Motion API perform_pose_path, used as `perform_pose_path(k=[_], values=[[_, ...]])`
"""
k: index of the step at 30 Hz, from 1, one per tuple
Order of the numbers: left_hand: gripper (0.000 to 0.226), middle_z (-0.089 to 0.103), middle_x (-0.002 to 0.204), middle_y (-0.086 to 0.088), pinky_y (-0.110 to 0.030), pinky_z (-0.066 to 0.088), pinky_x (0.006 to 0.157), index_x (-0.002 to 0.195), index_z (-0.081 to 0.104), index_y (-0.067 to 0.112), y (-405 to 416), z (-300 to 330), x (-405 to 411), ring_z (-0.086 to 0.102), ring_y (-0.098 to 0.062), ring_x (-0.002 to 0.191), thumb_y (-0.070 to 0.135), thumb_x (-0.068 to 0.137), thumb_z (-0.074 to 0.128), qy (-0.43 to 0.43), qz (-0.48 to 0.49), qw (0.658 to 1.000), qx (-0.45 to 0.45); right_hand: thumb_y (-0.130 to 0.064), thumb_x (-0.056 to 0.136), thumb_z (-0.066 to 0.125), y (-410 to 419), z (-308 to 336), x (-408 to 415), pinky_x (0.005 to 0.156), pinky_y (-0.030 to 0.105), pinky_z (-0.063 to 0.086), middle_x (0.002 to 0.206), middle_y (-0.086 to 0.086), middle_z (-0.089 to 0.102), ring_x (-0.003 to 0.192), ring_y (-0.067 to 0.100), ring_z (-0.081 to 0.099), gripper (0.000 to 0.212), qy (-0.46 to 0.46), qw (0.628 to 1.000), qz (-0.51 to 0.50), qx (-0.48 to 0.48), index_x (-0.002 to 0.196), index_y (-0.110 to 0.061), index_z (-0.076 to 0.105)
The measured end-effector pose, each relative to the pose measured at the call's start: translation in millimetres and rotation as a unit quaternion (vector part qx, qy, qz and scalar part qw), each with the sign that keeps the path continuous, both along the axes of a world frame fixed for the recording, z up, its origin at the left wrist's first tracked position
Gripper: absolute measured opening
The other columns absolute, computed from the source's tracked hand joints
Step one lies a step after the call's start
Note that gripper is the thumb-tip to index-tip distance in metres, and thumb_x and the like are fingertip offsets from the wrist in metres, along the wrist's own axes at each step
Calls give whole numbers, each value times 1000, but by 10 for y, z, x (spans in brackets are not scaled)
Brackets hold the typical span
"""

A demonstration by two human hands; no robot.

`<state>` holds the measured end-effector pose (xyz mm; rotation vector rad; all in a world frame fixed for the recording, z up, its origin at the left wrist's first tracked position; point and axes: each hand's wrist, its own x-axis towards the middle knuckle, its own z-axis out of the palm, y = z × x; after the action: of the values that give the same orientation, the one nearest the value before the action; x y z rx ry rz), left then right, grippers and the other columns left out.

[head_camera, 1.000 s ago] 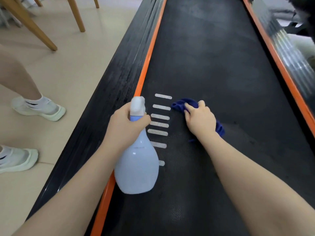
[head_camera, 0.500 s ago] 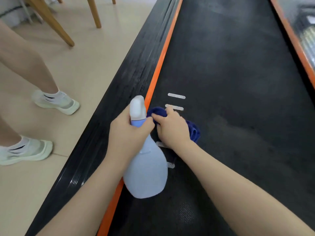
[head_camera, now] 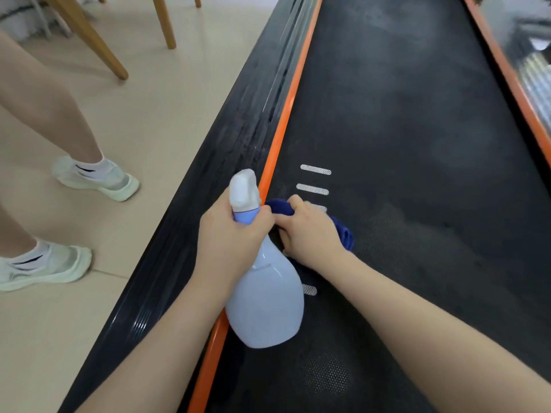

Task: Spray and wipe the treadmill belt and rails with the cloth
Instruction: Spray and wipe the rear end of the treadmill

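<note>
**Cloth on the belt, bottle in the other hand**

Only one camera here, the head view looking down, so everything below is placed off the spray bottle (head_camera: 264,296), since it sits right in the middle.

The left hand (head_camera: 229,242) is wrapped tight around the bottle's neck, just under the white nozzle, fingers closed on it. The bottle is pale blue and tilts a bit, its fat bottom hanging over the orange strip (head_camera: 280,126) that runs along the belt's edge. Can't tell whether the bottom touches anything.

Just to the right of the bottle's neck is the right hand (head_camera: 310,234), curled down onto a dark blue cloth (head_camera: 344,236) and gripping it bunched up. Its knuckles are touching or nearly touching the left hand's fingers. The cloth lies on the black treadmill belt (head_camera: 417,129), poking out from both sides of the hand.

Past the bottle's nozzle, a few short white dashes (head_camera: 315,169) are printed on the belt, and one more peeks out by the bottle's right side.

Left of the bottle is the ribbed black side rail (head_camera: 238,150), then the beige floor (head_camera: 149,120). Another person's legs in white sneakers (head_camera: 95,178) stand there, and wooden chair legs (head_camera: 89,37) are further back.
</note>
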<state>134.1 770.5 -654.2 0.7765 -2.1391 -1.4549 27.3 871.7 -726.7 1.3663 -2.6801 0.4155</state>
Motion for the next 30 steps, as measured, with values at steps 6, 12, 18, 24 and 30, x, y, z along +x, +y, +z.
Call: perform_pose_path(k=[6,12,18,24,30], values=[[15,61,82,-19,-12,39,57,91,61,-2,18,18,22,54,-23,70,8,79,62,14,2,1000,-19,-16,88,53,-224,37,-357,65,39,35,111,22,52,88,39,54,29,-9,991,-133,19,113,-23,66],[15,61,85,-14,-9,40,59,93,60,0,156,95,-36,53,-19,80,10,82,62,11,-38,999,-21,-29,82,40,675,0,173,50,28,42,84,9,54,61,27,52,38,-38,998,51,-3,108,-27,68],[10,56,76,5,-6,38,59,89,58,9,235,139,-147,49,-3,68,18,87,59,-36,-75,996,-15,-22,89,53,798,-8,-598,63,37,42,99,17,52,77,37,54,30,12,982,-190,0,116,-25,66],[24,65,91,-1,-16,42,73,102,63,14,322,246,-208,57,-7,84,34,89,61,-80,-119,989,38,-27,84,50,1445,-83,2,48,33,45,83,12,55,57,30,50,30,12,998,-54,-28,105,-23,71],[27,58,109,18,-14,40,81,116,51,35,663,293,-383,53,2,102,41,90,55,-128,-219,967,23,-19,90,56,1391,-24,-847,67,40,45,100,19,53,79,39,52,27,2,971,-236,-24,114,-24,68]])
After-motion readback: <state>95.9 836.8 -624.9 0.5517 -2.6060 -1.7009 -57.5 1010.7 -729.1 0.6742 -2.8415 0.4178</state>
